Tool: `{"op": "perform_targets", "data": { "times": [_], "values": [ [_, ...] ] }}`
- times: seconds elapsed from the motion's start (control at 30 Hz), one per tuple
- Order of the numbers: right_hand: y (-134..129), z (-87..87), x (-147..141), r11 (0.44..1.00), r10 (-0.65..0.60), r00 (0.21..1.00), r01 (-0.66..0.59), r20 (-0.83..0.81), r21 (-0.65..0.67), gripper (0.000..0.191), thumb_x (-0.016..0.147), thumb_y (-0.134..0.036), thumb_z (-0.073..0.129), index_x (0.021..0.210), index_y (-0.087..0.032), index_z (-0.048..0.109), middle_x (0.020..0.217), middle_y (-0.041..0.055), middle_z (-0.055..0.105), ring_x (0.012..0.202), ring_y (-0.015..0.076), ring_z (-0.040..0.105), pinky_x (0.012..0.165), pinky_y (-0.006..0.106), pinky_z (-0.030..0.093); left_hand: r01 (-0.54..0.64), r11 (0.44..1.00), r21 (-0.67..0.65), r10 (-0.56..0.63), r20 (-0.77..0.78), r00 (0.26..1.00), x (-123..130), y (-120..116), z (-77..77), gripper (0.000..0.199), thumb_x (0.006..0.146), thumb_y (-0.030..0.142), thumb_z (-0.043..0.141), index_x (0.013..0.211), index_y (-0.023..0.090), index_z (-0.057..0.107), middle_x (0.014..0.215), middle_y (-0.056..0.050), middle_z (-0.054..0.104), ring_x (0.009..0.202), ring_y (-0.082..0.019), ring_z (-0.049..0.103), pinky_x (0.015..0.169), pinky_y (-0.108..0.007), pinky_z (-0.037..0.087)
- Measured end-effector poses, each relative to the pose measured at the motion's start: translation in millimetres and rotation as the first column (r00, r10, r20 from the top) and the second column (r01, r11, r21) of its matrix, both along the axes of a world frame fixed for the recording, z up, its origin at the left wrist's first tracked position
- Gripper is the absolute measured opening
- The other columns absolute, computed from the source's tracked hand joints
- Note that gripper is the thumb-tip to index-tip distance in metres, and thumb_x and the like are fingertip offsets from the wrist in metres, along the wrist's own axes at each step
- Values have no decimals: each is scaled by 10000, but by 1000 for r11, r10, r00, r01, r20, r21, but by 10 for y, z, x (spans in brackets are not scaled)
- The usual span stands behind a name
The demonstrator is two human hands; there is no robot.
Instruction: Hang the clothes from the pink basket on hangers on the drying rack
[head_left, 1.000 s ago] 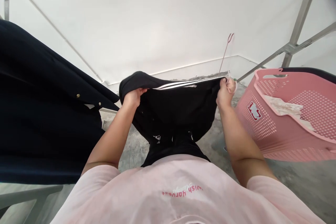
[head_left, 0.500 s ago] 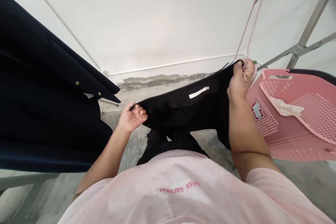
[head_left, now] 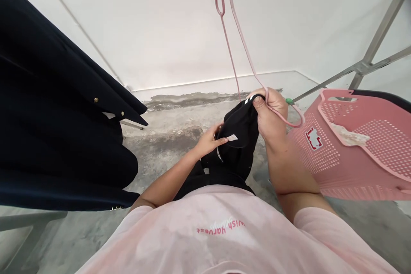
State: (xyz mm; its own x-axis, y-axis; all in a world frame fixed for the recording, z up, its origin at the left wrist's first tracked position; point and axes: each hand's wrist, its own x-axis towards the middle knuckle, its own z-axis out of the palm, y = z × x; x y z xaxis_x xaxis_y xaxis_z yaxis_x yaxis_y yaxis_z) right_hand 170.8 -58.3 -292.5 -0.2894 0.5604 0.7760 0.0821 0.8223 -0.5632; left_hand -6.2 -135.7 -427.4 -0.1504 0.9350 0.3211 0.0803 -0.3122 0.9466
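Note:
A black garment [head_left: 242, 154] with white stripes at its edge hangs bunched in front of me. My right hand [head_left: 271, 113] grips its top edge together with a pink hanger [head_left: 244, 43], whose hook points up and away toward the wall. A green piece [head_left: 289, 101] sits on the hanger beside that hand. My left hand [head_left: 210, 139] pinches the garment's near-left edge, the thumb lying by a small white label [head_left: 231, 138]. The left fingertips are partly hidden behind the cloth.
Dark navy clothing [head_left: 64, 107] with gold buttons hangs at the left. To the right stands a pink perforated laundry basket [head_left: 349, 167] holding some pale cloth [head_left: 349, 135]. Metal rack bars [head_left: 364, 66] rise behind it, and a white wall [head_left: 167, 25] faces me.
My left hand has moved right, bringing the stretched waist edge in toward my right hand. My right hand and the hanger have shifted left and slightly down. The garment is now bunched.

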Motion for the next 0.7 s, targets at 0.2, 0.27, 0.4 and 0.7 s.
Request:
{"op": "perform_targets", "data": {
  "times": [0.2,0.27,0.4,0.7],
  "values": [
    [38,-115,31,997,-74,994,74,-86,3,378,974,-578,499,868,-254,661,854,45,605,862,206,587,839,361,485,-83,996,-27,87,250,964,67,-53,30,122,819,335,748,898,242,742,933,-55,752,1206,-316,621,1026,-401,498],
    [72,-190,64,996,-89,988,88,-130,-15,362,979,-557,501,874,-246,652,854,40,600,864,199,588,842,351,476,-188,980,-66,199,346,917,34,-128,101,93,839,308,733,811,220,725,862,-36,742,1177,-292,641,986,-345,517],
    [102,-367,148,981,-171,976,156,-137,-112,353,965,-550,522,898,-226,647,819,37,584,825,192,570,792,330,465,-338,940,-58,329,428,842,-71,-312,338,268,808,483,765,826,224,700,840,-8,739,1092,-252,688,911,-296,557],
    [162,-958,87,941,-51,996,74,79,-330,418,963,-582,458,821,-226,623,718,22,537,716,170,497,719,305,422,-115,936,-331,332,731,596,-94,-494,691,448,872,549,689,1032,133,734,918,-111,779,1007,-297,745,930,-399,606]
  ]
}}
